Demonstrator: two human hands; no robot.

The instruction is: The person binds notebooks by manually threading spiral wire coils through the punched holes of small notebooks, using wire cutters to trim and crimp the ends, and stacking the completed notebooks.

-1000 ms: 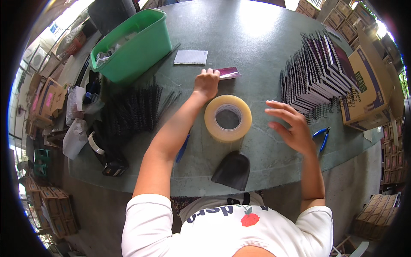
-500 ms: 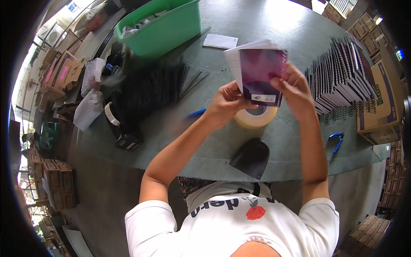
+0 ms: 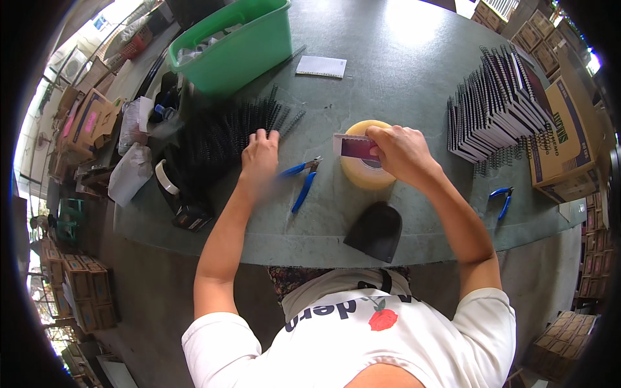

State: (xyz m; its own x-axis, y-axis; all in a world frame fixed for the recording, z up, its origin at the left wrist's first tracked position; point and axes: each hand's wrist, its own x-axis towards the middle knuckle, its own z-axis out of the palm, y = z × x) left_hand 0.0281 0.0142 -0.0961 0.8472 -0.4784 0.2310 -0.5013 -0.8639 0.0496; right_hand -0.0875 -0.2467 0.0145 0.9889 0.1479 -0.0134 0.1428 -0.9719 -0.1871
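My right hand [image 3: 404, 152] is closed on a small notebook [image 3: 355, 148] with a purple cover and a row of punched holes along one edge. It holds the notebook over a wide roll of yellowish tape [image 3: 365, 178], seen nearly edge-on. Over on the left, my left hand [image 3: 260, 160] reaches to the near side of a heap of black spiral binding coils [image 3: 223, 132], its fingers a little apart and the fingertips at the coils. Blue-handled pliers [image 3: 303, 183] lie just right of that hand.
A green bin [image 3: 242, 48] stands behind the coils. A white notepad [image 3: 321, 66] lies farther back. At right are stacked spiral notebooks [image 3: 498, 116], a cardboard box [image 3: 563, 139] and other blue pliers [image 3: 502, 200]. A black rounded piece [image 3: 377, 231] lies near the table edge.
My left hand has let go of the notebook and moved left to the coils, uncovering the pliers. My right hand has lowered and tilted the notebook over the tape roll.
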